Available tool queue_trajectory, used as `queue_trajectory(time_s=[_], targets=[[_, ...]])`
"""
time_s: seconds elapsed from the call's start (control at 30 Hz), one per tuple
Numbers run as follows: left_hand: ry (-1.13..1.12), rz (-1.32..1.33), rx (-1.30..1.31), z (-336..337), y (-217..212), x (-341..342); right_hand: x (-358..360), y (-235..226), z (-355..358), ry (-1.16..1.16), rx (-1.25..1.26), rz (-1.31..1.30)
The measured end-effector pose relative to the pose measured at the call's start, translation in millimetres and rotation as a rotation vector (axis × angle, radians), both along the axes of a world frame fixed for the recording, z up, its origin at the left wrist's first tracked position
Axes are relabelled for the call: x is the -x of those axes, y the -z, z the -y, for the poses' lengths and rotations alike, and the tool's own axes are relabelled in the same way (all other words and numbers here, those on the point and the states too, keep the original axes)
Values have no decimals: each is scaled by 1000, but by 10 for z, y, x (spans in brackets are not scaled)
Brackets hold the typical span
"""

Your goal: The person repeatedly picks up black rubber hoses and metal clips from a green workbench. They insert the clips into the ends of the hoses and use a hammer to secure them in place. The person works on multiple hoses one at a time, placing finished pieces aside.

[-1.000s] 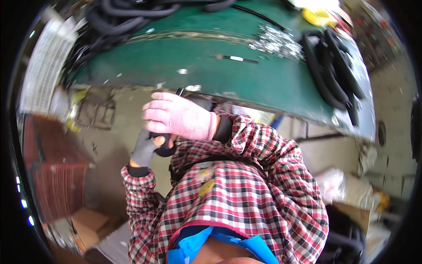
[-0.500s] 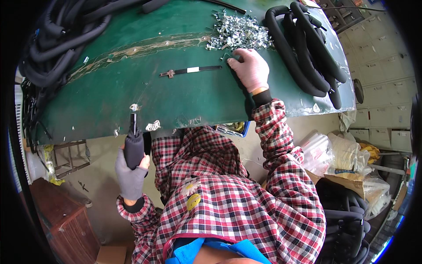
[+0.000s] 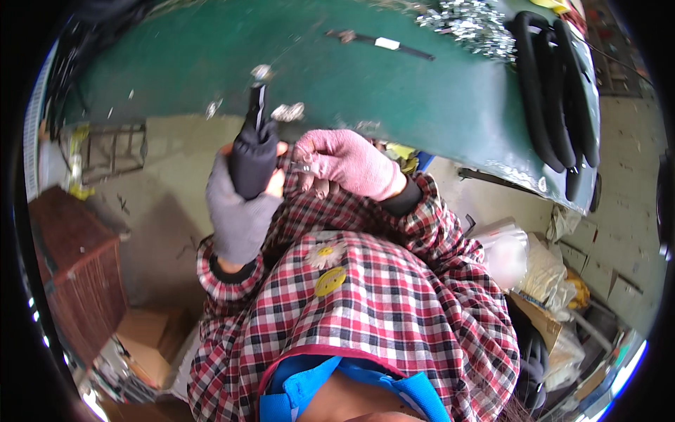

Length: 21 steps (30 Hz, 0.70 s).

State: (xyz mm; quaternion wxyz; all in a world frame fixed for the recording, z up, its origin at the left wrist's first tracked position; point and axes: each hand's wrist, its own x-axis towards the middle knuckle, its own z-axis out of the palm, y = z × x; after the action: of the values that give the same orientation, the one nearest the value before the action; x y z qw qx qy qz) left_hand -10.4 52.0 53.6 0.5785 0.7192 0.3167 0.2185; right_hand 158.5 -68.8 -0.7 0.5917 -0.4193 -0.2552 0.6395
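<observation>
My left hand (image 3: 238, 214), in a grey glove with bare fingertips, is wrapped round a black padded sleeve (image 3: 254, 158). From the sleeve's gathered top a shiny black flat end (image 3: 258, 102) sticks up towards the table edge. Just right of it, my right hand (image 3: 355, 162), in a pink glove, pinches a small metal clip (image 3: 301, 167) between thumb and fingers. The clip is apart from the sleeve. Loose metal clips (image 3: 474, 29) lie heaped on the green table (image 3: 316, 70). A black strap (image 3: 415, 50) with a white label lies left of the heap.
Long black foam-covered loops (image 3: 555, 98) lie at the table's right end, and more dark tubing is bunched at the far left. A brown wooden cabinet (image 3: 74, 260) and a cardboard box (image 3: 151, 341) stand at lower left. Plastic bags (image 3: 506, 257) sit at right.
My right hand has left the heap of clips and come back beside the left hand, holding one clip. The left hand has risen slightly with the sleeve. The view has shifted.
</observation>
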Motion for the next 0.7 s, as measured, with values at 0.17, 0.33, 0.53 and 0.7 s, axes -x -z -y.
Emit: queue_trajectory(time_s=[0.17, 0.33, 0.53, 0.7], targets=[[-97, -13, 73, 95, 139, -33, 88, 290, -192, -28, 38, 5], [-77, 27, 92, 76, 353, -35, 107, 361, -162, -10, -55, -65], [-94, 9, 130, 61, 444, -19, 159, 331, -133, 32, 60, -115], [-148, -38, -22, 45, 485, -32, 346, 361, -115, 222, 114, -241]])
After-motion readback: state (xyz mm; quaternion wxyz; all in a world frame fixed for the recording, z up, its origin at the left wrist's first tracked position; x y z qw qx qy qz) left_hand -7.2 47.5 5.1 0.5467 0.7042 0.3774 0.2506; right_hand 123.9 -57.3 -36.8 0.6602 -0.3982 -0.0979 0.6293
